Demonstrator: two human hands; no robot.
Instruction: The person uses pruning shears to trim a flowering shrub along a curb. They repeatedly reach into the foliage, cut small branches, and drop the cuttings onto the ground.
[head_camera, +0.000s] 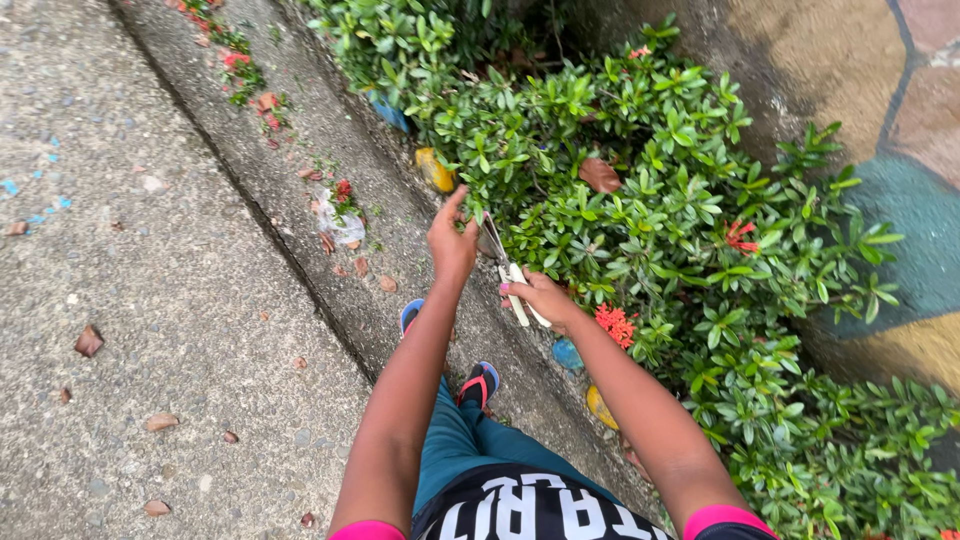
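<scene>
Head view looks down along both bare arms toward a low green hedge (640, 200) that runs beside a concrete kerb (330, 150). Clenched around the pale handles of a pair of garden shears (510, 275), the right hand (543, 297) sits just at the hedge's near edge, thumb side up. From that fist the shears run up and to the left, their dark blades ending among the outermost leaves, close beside the left hand. The left hand (452, 240) is raised at the edge of the foliage, fingers partly curled with one finger stretched upward toward the leaves; whether it pinches a twig or only touches the greenery cannot be told. Both hands stand near each other, the shears' blades lying between them.

A cluster of red flowers (615, 323) shows just right of the right wrist, and another red bloom (740, 236) sits deeper in the hedge. A brown dead leaf (600, 175) rests on top of the shrub. Below the arms, two feet in sandals (478, 383) stand on the kerb. Dry leaves and a scrap of clear plastic litter (340, 225) lie along the gutter, with rough pavement (130, 300) to the left and a painted wall (880, 120) behind the hedge.
</scene>
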